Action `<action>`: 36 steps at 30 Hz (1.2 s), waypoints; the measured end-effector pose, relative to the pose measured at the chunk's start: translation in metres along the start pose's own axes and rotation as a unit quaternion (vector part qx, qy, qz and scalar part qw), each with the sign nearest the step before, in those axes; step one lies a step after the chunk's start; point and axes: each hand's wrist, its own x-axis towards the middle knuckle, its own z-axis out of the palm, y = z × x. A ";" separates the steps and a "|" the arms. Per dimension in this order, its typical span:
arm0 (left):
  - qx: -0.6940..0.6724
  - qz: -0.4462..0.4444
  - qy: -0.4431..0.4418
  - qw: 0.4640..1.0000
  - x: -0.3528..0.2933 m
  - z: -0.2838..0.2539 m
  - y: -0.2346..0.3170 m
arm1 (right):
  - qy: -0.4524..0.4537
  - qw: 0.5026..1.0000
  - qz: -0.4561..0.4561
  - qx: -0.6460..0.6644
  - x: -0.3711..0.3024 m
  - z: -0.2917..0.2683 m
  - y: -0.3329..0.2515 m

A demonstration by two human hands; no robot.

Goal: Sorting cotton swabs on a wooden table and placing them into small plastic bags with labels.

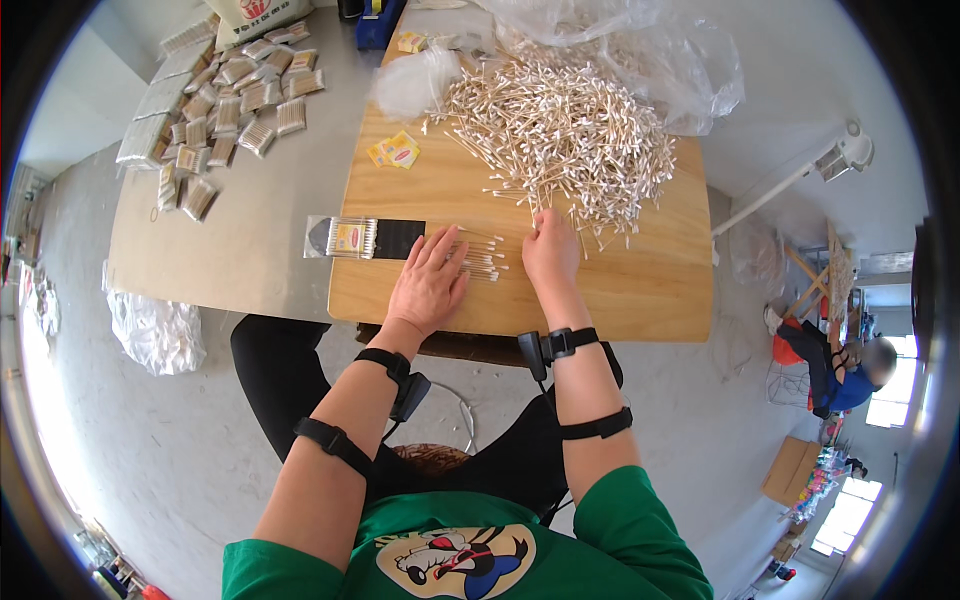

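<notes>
A large loose heap of cotton swabs (pixel 580 130) covers the far right of the wooden board. At its near edge my right hand (pixel 552 250) is closed, its fingertips pinching cotton swabs that stick out ahead of them. My left hand (pixel 430 278) lies flat with fingers stretched over a small row of cotton swabs (pixel 485 260), whose white tips show to the right of it. Just left of that hand is a black strip (pixel 400 239). Against the strip's left end lies a clear packet of cotton swabs (pixel 352 238) with a yellow label.
Yellow label cards (pixel 396 150) lie on the wooden board (pixel 640 300). Crumpled clear plastic (pixel 690 75) rests behind the heap. Many filled packets (pixel 255 95) are piled on the metal table (pixel 240 240) at left. Another person (pixel 850 375) sits far right.
</notes>
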 end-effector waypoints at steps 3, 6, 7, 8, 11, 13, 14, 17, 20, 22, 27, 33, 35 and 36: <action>-0.008 -0.012 0.004 1.000 0.001 0.002 0.001 | 0.012 1.000 -0.013 0.026 -0.007 -0.001 0.004; 0.003 -0.034 -0.004 0.999 0.000 0.002 -0.003 | 0.008 0.996 -0.084 0.042 -0.007 -0.001 0.000; 0.005 -0.038 0.001 0.999 0.000 0.002 -0.004 | 0.011 0.988 -0.145 0.050 -0.004 0.000 -0.003; 0.007 -0.042 0.006 0.999 0.000 0.002 -0.004 | 0.011 0.988 -0.144 0.051 -0.003 0.000 -0.007; 0.008 -0.043 0.010 0.999 0.000 0.005 -0.004 | 0.009 0.977 -0.203 0.070 0.004 0.000 -0.016; 0.007 -0.045 0.010 0.999 0.000 0.006 -0.003 | -0.051 0.970 -0.225 0.077 0.010 0.003 -0.018; 0.004 -0.048 0.009 0.999 0.001 0.007 -0.003 | -0.051 0.970 -0.225 0.077 0.011 0.004 -0.018; 0.013 -0.070 0.015 0.997 0.000 0.007 -0.004 | -0.096 0.969 -0.200 0.109 0.010 0.005 -0.022; -0.015 -0.066 0.042 0.997 0.001 0.008 -0.005 | -0.105 0.966 -0.138 0.193 0.009 0.006 -0.018; -0.033 -0.069 0.044 0.996 0.002 0.006 -0.007 | -0.005 0.967 -0.143 0.213 0.006 0.006 -0.016; -0.165 -0.094 0.078 0.979 0.003 0.005 -0.010 | -0.073 0.945 -0.068 0.313 -0.015 0.008 -0.018; -0.509 -0.208 0.139 0.823 0.027 0.009 -0.005 | -0.030 0.896 0.019 0.442 -0.035 0.007 -0.028; -0.564 -0.224 0.137 0.783 0.033 0.010 0.000 | -0.027 0.884 0.026 0.465 -0.036 0.011 -0.035; -0.617 -0.239 0.138 0.737 0.035 0.011 0.002 | -0.025 0.879 0.026 0.476 -0.036 0.014 -0.038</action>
